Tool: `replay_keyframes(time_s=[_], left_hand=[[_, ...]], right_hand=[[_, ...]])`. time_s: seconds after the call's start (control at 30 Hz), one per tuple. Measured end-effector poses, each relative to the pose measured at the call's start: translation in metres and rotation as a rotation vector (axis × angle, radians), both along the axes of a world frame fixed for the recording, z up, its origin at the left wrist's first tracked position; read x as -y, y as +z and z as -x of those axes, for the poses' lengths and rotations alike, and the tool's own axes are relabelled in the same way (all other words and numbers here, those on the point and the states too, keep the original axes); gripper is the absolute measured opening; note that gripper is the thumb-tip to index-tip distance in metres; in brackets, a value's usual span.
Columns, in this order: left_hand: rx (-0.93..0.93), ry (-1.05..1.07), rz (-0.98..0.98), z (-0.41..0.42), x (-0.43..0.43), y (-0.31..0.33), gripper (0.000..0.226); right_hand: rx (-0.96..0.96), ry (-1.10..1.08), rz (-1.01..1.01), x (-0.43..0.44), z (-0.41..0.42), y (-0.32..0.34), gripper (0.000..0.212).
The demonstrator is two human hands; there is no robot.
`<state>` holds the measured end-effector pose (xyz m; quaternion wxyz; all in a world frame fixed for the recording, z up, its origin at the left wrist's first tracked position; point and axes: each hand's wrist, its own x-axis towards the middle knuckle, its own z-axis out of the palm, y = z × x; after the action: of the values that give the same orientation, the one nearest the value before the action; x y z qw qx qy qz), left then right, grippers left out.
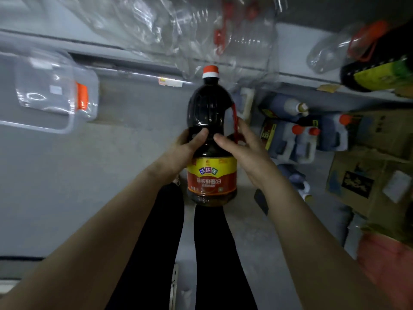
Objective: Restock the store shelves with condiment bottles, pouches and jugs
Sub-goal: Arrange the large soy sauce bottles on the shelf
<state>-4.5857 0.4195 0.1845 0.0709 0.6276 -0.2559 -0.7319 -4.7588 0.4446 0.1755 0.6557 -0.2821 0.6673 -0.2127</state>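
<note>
Head view: bottle [207, 108] of dark sauce is held upright between both hands, in air before shelf [125, 63], not yet set down. Left hand [185, 151] is wrapped round waist, thumb laid across front; right hand [245, 151] is curled round opposite side beside red handle [234, 115]. Bottle is judged full, so heavy; plastic smooth (likely slippery), walls slightly yielding. Best taken at narrow waist or handle, base supported.
</note>
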Motion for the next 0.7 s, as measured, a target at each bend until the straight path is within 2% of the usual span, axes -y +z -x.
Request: replay_keyframes(time_s=[0.07,0.2,0.4,0.57,0.7], left_hand=[[-0.005,-0.008,0.012,-0.001,0.002,0.030,0.049],[0.015,0.009,0.036,-0.005,0.006,0.089,0.053],[0.060,0.025,0.130,-0.009,0.008,0.173,0.054],[0.009,0.033,0.259,-0.013,0.011,0.249,0.044],[-0.032,0.006,0.381,-0.015,0.020,0.312,0.035]], right_hand=[[-0.003,-0.008,0.004,0.005,-0.002,0.029,0.055],[0.004,-0.030,0.061,0.008,-0.007,0.088,0.051],[0.018,-0.013,0.132,0.010,-0.011,0.178,0.079],[0.040,0.014,0.255,0.012,-0.008,0.250,0.062],[0.007,0.020,0.375,0.018,-0.006,0.312,0.058]])
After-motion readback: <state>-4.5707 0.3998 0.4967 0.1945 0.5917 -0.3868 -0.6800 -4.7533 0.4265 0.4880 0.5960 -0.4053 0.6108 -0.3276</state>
